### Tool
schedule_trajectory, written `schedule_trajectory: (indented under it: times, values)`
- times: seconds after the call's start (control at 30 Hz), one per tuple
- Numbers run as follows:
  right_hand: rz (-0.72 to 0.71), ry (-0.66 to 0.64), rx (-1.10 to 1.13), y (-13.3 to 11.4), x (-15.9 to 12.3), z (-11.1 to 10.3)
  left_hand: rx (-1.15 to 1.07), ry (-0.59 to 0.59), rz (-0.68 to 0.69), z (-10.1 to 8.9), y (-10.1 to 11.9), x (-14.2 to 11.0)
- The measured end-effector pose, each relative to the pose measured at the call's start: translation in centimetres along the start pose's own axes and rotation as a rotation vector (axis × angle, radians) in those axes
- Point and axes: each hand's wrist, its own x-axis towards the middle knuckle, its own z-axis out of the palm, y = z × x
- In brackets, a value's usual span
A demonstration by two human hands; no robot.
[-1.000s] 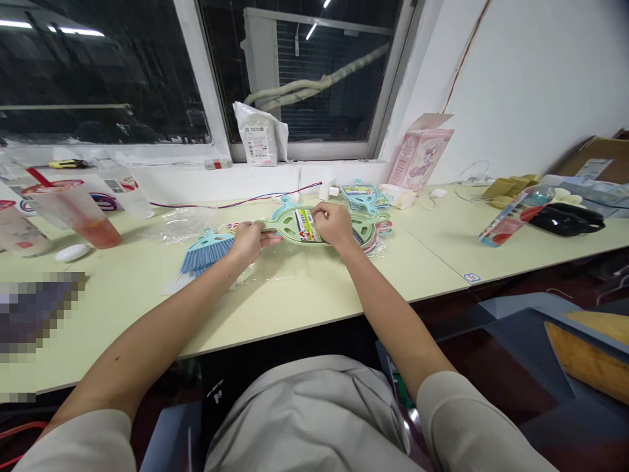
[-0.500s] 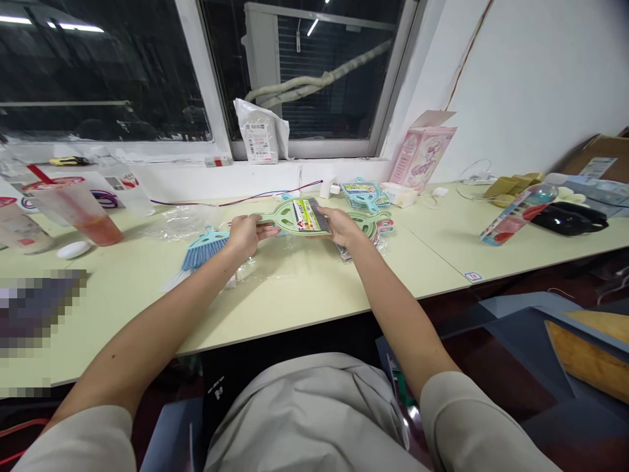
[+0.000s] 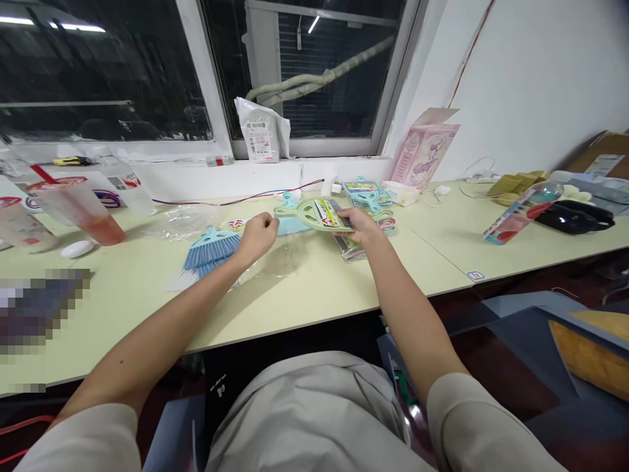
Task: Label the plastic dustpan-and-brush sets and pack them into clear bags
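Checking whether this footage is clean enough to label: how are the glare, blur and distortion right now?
Head view: light streaks reflect in the dark window; a soft shadow falls on the table beside the left forearm; wide-angle stretching seems to lean the cup and bottle; a pixelated patch hides something at the left edge.

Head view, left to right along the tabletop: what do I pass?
Cup with a red straw, blue-bristled brush, left hand, green dustpan, right hand, pink box, slanted bottle, glossy black case.
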Motion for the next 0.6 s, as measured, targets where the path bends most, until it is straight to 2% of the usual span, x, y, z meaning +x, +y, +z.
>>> schedule_trajectory:
  times: [0.1, 0.2, 0.33, 0.43, 0.6]
  values:
    - [-0.045, -0.002, 0.005, 0.1, 0.3, -0.4, 0.137, -0.094, 0.081, 0.9, -0.3, -0.7]
    - [-0.067, 0.001, -0.008, 0.0, 0.2, -0.6, 0.276, -0.26, 0.228, 2.1, -0.9, -1.8]
    - [-0.047, 0.008, -0.024, 0.0, -0.3, -0.4, 0.346, -0.43, 0.386, 3.3, -1.2, -3.3]
    - [-0.021, 0.0, -0.041, 0.3, -0.7, -0.1, 0.366, -0.44, 0.373, 3.4, -1.0, -3.8]
    - [0.001, 0.009, -0.079, 0.8, -1.0, 0.3, 0.431, -0.411, 0.269, 3.3, -0.8, -3.8]
